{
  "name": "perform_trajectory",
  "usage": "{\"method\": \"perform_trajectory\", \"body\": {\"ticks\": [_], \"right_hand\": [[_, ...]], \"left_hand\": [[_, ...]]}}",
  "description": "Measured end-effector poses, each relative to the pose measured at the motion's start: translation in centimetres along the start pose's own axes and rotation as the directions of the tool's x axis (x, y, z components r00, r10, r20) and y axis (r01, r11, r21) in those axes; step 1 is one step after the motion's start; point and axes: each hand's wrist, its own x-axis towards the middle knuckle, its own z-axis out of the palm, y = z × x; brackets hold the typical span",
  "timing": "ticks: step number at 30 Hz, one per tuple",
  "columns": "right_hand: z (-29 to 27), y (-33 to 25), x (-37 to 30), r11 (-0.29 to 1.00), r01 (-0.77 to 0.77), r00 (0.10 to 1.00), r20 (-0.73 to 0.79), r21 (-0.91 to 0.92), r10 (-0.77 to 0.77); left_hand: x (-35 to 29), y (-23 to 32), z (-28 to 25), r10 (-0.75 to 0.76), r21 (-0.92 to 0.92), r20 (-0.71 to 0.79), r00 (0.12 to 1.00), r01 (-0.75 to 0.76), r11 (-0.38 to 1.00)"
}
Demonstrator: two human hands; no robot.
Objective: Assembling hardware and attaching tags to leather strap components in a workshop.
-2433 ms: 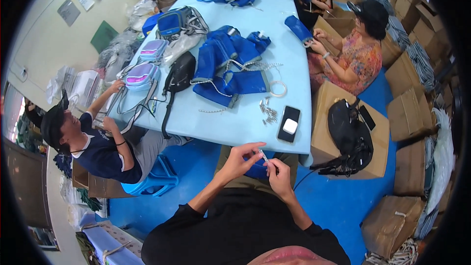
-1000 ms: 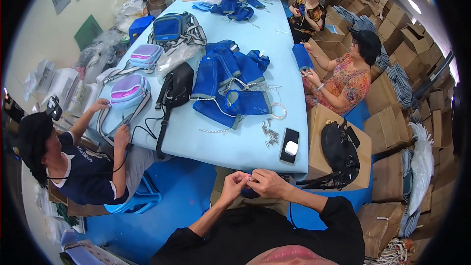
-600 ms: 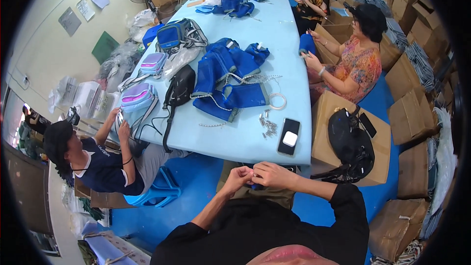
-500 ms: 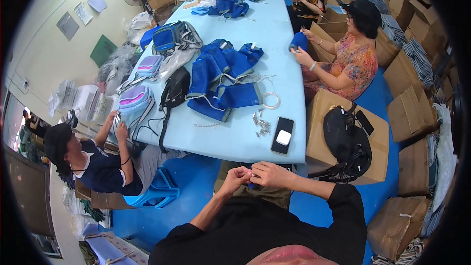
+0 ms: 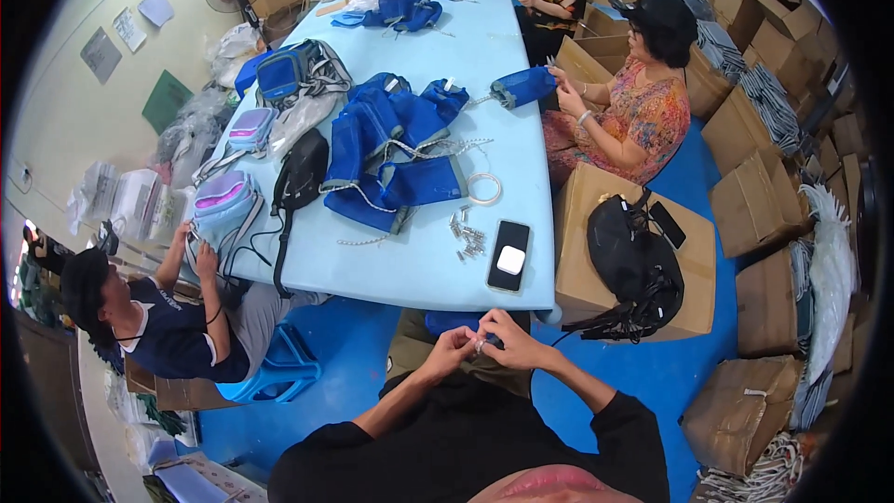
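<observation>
My left hand (image 5: 452,348) and my right hand (image 5: 509,339) meet just off the table's near edge, fingers pinched together. Between their fingertips is a small pale piece (image 5: 480,346), too small to name, perhaps with cord. Blue fabric (image 5: 451,321) lies over my lap, partly hidden by the table edge and my hands. On the table beyond are small metal cylinders (image 5: 468,237), a white ring-shaped roll (image 5: 484,188) and a dark phone (image 5: 508,270) with a white case on it. Blue mesh bags (image 5: 396,144) with grey-white cords lie in a heap farther back.
The light-blue table (image 5: 438,284) stretches away. At left, a seated person (image 5: 177,317) handles a lilac-and-blue bag (image 5: 226,197). At right, another person (image 5: 643,93) works on a blue pouch (image 5: 523,87). A carton (image 5: 582,270) holds a black bag (image 5: 633,256). Boxes line the right wall.
The view has shifted, so the room sits farther left. My right fingers have lifted and parted slightly from my left. The person at right has laid the blue pouch onto the table's edge.
</observation>
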Motion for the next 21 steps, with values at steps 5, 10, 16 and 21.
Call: {"method": "perform_trajectory", "body": {"ticks": [5, 10, 16, 21], "right_hand": [[0.4, 0.5, 0.2, 0.876, -0.29, 0.955, 0.17, 0.386, 0.242], [1.4, 0.0, 1.8, 0.536, -0.488, 0.844, 0.215, 0.689, 0.491], [3.8, -0.3, 4.6, 0.034, -0.426, 0.755, 0.334, 0.904, 0.564], [6.5, -1.7, 6.0, 0.003, -0.415, 0.587, 0.265, 0.91, 0.765]], "left_hand": [[-1.1, 1.7, -0.8, 0.031, 0.031, -0.035, 0.999, -0.03, 0.999], [-1.1, 3.9, -2.4, 0.072, 0.095, -0.091, 0.993, -0.063, 0.993], [-0.8, 6.6, -3.0, 0.27, 0.19, -0.25, 0.93, -0.226, 0.955], [-1.7, 8.6, -3.2, 0.517, 0.444, -0.254, 0.817, -0.376, 0.813]]}}
